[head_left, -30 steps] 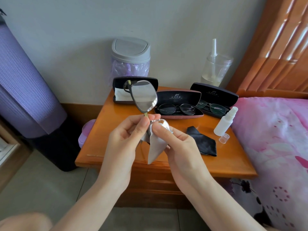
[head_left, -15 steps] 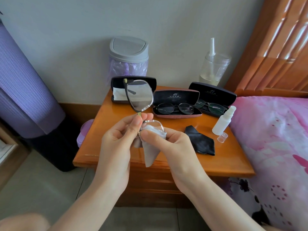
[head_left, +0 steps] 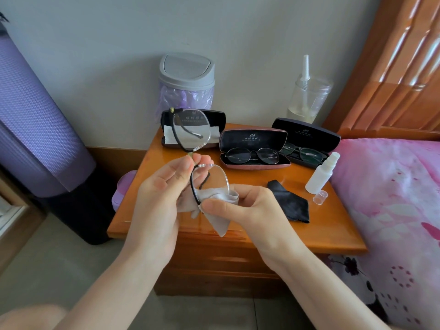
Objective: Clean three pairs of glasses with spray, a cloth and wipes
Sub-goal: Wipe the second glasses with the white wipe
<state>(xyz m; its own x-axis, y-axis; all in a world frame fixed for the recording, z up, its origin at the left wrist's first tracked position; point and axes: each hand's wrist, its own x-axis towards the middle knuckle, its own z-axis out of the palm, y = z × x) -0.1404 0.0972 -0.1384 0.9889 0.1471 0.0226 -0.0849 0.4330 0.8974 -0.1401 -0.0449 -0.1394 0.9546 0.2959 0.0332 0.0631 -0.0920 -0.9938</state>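
My left hand [head_left: 162, 198] pinches the bridge of a pair of black-rimmed glasses [head_left: 192, 136], held upright on end above the nightstand. My right hand [head_left: 247, 208] presses a grey cloth [head_left: 214, 203] around the bottom edge of the lower lens [head_left: 212, 179]. A second pair of glasses [head_left: 252, 156] lies in an open pink case, and a third pair [head_left: 303, 152] in an open black case behind it. A white spray bottle [head_left: 321, 173] stands at the right with its clear cap [head_left: 320, 197] beside it. A black cloth [head_left: 289, 202] lies on the nightstand.
The orange wooden nightstand [head_left: 333, 236] has an empty open black case [head_left: 215, 120] at the back left. Behind stand a grey lidded bin [head_left: 187, 79] and a clear jar [head_left: 309, 98]. A pink bed [head_left: 392, 198] lies right, a purple mat [head_left: 35, 129] left.
The glasses have turned so the lower lens faces me more fully. My right hand has slid the grey cloth down to that lens's bottom edge.
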